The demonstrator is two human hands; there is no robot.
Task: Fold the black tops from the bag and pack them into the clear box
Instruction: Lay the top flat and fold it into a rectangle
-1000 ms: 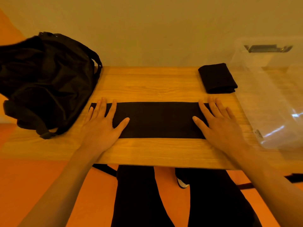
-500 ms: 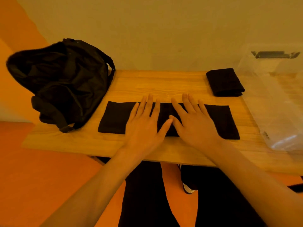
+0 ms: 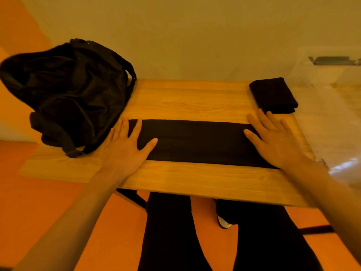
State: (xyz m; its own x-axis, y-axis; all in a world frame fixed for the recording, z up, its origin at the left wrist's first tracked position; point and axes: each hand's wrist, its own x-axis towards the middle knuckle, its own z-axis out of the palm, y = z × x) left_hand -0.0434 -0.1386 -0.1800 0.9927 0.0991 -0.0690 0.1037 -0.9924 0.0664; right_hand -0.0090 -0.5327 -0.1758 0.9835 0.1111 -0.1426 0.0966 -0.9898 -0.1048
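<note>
Black top (image 3: 199, 142), folded into a long strip on the wooden table (image 3: 185, 98) — left hand (image 3: 125, 147) and right hand (image 3: 273, 141) press its ends, fingers straight and spread.

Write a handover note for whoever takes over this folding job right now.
Hands: left hand lies flat on the left end of the strip-folded top; right hand lies flat on its right end.
Things: finished top is on the table beside the clear box; bag is at left.
Done: one top folded, none seen in the box.
Left: fold the strip down, pack both, check the bag.
</note>
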